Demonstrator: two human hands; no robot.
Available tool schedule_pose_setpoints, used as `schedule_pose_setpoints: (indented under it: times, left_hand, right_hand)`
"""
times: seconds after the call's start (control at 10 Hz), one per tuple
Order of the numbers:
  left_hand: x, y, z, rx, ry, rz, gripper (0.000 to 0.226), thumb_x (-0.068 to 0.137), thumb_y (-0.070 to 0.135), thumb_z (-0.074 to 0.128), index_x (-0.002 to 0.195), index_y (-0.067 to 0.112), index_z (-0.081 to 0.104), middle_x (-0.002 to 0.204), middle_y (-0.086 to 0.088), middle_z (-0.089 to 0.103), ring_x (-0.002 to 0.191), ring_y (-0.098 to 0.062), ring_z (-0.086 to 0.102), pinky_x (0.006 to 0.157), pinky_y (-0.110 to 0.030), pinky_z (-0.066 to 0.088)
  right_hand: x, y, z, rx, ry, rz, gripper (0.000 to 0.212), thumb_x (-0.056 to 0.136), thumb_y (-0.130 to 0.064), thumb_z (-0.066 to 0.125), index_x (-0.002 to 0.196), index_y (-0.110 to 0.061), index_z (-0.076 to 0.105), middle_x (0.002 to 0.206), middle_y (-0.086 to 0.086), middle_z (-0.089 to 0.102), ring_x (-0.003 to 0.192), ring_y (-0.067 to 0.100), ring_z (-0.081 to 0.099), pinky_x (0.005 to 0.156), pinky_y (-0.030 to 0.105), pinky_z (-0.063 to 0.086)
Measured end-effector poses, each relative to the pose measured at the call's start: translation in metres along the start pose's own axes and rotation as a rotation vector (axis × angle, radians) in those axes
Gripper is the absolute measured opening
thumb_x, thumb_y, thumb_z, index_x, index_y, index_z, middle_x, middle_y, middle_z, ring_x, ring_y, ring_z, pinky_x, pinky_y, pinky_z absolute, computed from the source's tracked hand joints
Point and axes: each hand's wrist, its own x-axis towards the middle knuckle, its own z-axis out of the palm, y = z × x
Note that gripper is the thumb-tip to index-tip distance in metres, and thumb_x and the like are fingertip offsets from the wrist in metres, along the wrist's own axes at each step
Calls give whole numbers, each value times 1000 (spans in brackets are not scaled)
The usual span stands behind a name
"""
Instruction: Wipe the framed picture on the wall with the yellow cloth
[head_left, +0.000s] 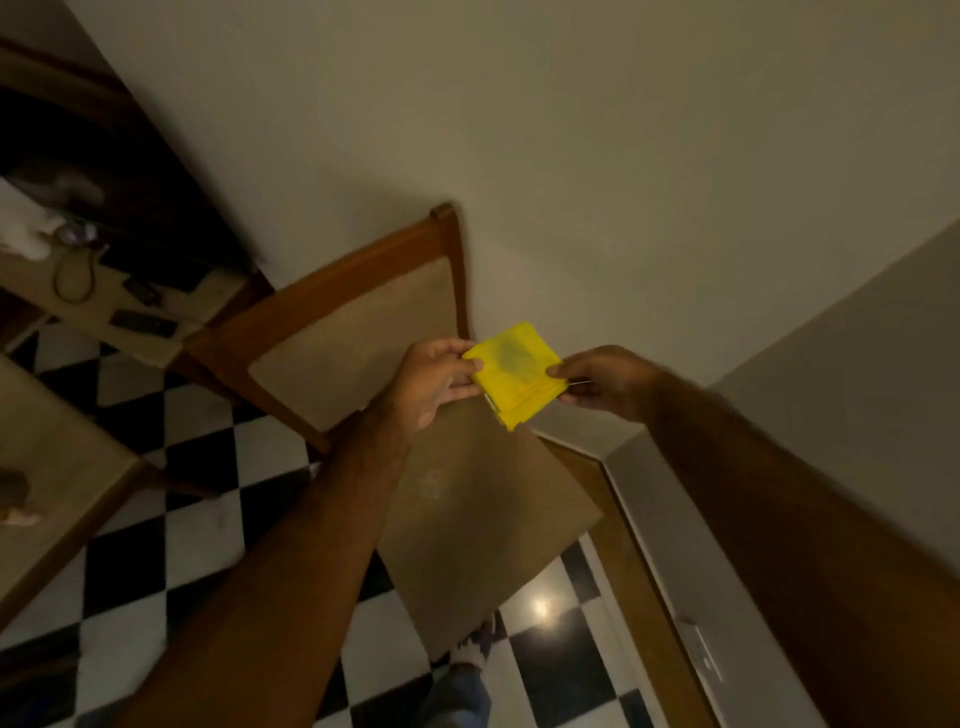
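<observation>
The yellow cloth (514, 373) is folded into a small square with a dark smudge on its upper face. I hold it out in front of me, above a chair. My left hand (434, 382) pinches its left edge and my right hand (605, 382) pinches its right edge. No framed picture is in view; only bare cream wall (571, 156) shows ahead.
A wooden chair (363, 332) with a beige padded back and seat stands against the wall below my hands. A table (57, 467) is at the left. A cluttered shelf (119, 301) with cables sits at the far left. The floor (208, 519) is black-and-white tile. A wall corner with skirting (649, 519) is at the right.
</observation>
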Motion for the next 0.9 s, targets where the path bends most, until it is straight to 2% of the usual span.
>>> schedule_pose_setpoints:
  times: [0.1,0.2,0.3,0.4,0.5,0.6,0.7,0.8,0.9]
  left_hand:
    - [27,-60,-23,43,65,-115,21,92,-5,59,112,3,62,110,-17,66,86,-22,68,90,-44,55]
    - [43,-98,-35,90,101,-177,27,92,-5,60,119,-3,61,112,-19,66,95,-27,67,90,-44,54]
    - [74,-167,-52,144,177,-287,32,90,-7,62,121,-9,60,111,-21,65,100,-31,65,90,-45,54]
    - [90,-213,-61,195,218,-345,29,87,-7,66,116,-10,63,111,-27,67,97,-33,66,92,-49,56]
    - [112,-273,-67,266,253,-388,20,82,-6,71,102,-4,68,109,-31,70,94,-36,71,90,-52,59]
    - [122,-307,-69,294,291,-391,22,80,-5,74,102,-6,70,107,-31,72,94,-39,73,87,-52,60]
    - [141,-344,-68,307,338,-416,27,77,-4,77,103,-8,68,105,-31,72,93,-41,73,85,-52,61]
    - [146,-348,-68,341,373,-431,33,76,1,81,104,-7,67,108,-28,72,95,-38,72,86,-49,61]
    - [141,-331,-61,784,368,-280,52,78,24,80,122,3,62,124,-16,66,111,-30,64,88,-37,54]
  right_hand:
    - [49,53,30,9,10,44,23,90,0,68,113,0,63,110,19,62,85,23,64,90,37,55]
    - [77,85,44,-12,25,87,31,90,0,69,120,5,63,111,20,61,92,25,63,89,37,56]
    - [130,137,59,-26,28,154,26,87,-1,72,112,5,64,110,22,61,95,29,64,79,33,60]
    - [161,173,67,-96,64,184,34,85,-2,75,113,14,65,114,30,65,103,38,67,93,43,57]
    - [201,227,77,-197,106,216,51,82,-11,80,126,10,63,126,27,67,115,41,68,101,50,54]
    - [222,261,82,-288,102,203,49,83,-21,80,125,2,67,129,21,68,117,36,67,104,47,52]
    - [244,298,85,-546,107,115,44,89,-41,70,120,-10,72,131,12,67,124,29,60,104,38,44]
    - [243,302,85,-778,158,23,54,90,-53,62,127,-14,65,135,11,63,125,31,57,101,43,46]
    - [237,293,81,-1153,351,-126,78,91,-65,49,144,-7,47,144,19,54,133,39,51,105,53,45]
